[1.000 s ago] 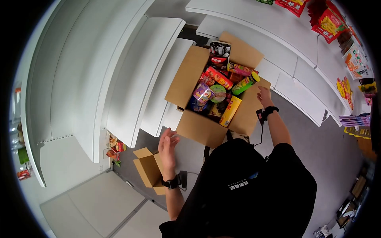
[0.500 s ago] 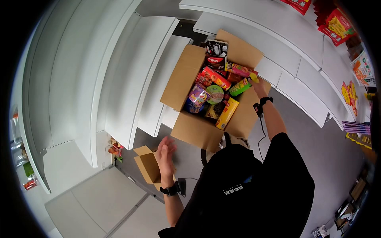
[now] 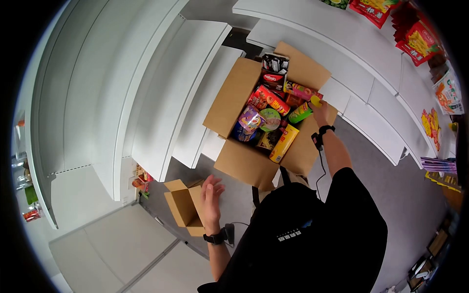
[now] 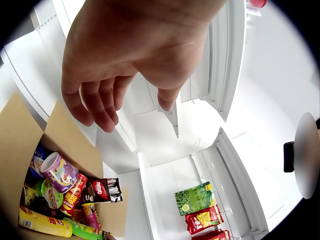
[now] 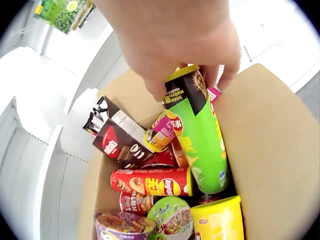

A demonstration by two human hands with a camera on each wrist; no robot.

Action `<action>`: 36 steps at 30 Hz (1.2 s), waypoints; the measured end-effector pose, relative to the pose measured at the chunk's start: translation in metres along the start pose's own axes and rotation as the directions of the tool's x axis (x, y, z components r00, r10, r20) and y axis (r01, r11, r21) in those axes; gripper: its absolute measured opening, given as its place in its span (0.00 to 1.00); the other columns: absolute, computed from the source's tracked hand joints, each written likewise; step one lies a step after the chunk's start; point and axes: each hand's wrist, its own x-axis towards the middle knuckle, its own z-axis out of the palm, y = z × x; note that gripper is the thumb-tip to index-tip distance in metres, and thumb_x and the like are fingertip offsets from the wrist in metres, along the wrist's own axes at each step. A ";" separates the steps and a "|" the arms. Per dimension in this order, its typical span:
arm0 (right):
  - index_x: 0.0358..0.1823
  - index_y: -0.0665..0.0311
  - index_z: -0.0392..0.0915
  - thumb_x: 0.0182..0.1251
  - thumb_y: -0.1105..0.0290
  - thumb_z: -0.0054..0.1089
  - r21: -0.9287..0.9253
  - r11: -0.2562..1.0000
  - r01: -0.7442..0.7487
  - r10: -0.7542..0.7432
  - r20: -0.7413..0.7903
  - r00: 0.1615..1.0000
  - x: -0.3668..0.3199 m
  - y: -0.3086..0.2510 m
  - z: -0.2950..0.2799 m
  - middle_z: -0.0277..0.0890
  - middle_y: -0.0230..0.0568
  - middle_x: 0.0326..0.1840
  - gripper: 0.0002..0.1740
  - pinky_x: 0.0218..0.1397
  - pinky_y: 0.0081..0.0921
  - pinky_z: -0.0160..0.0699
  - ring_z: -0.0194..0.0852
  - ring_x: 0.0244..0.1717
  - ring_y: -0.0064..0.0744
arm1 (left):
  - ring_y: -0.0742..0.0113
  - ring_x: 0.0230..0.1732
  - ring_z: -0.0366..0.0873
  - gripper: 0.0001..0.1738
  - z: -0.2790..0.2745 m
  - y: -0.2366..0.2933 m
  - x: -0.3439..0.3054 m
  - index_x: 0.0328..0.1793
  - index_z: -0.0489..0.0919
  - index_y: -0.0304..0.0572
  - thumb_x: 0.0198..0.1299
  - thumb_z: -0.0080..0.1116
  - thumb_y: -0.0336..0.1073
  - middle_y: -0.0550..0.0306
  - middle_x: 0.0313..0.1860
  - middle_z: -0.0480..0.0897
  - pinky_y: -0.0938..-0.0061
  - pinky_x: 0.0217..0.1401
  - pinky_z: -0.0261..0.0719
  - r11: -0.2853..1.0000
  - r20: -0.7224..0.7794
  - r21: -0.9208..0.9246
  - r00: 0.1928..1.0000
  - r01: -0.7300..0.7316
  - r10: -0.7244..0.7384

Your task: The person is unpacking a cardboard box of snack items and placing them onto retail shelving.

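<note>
We are having the open cardboard box [image 3: 232, 97] before us. Our left hand [image 3: 211, 198] is hanging outside it, well apart, loosely open and holding nothing. Our right hand [image 3: 321, 113], the nearer, is gripping the green can [image 3: 299, 113], which is leaning in the box, its long axis slanting down from its gripped, yellow-capped end.

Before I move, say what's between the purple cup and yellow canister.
The right wrist view shows a green-lidded tub between purple cup and yellow canister.
</note>
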 end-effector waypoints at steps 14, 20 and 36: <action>0.59 0.63 0.69 0.54 0.57 0.72 0.207 0.919 0.336 -0.324 -0.090 0.942 -0.080 -0.117 -0.063 0.77 0.45 0.48 0.34 0.51 0.29 0.76 0.76 0.49 0.35 | 0.71 0.46 0.76 0.28 -0.029 -0.004 0.011 0.67 0.69 0.33 0.69 0.51 0.46 0.53 0.53 0.78 0.74 0.53 0.74 0.992 0.104 -0.106 0.991 -0.075 0.086; 0.59 0.63 0.69 0.58 0.70 0.69 0.568 0.710 0.417 -0.554 0.085 0.828 -0.129 -0.194 -0.091 0.75 0.40 0.52 0.28 0.50 0.27 0.77 0.75 0.50 0.29 | 0.73 0.46 0.76 0.26 -0.029 -0.001 0.024 0.67 0.69 0.36 0.69 0.52 0.43 0.56 0.53 0.78 0.76 0.53 0.74 0.986 0.180 -0.127 0.975 -0.111 0.133; 0.62 0.63 0.66 0.65 0.74 0.57 0.820 0.522 0.236 -0.845 0.461 0.269 -0.301 -0.377 -0.102 0.74 0.39 0.58 0.23 0.62 0.26 0.68 0.72 0.58 0.27 | 0.62 0.66 0.67 0.45 -0.013 0.044 0.033 0.77 0.51 0.38 0.57 0.66 0.33 0.52 0.69 0.64 0.67 0.65 0.70 0.930 0.513 -0.163 0.778 -0.328 0.364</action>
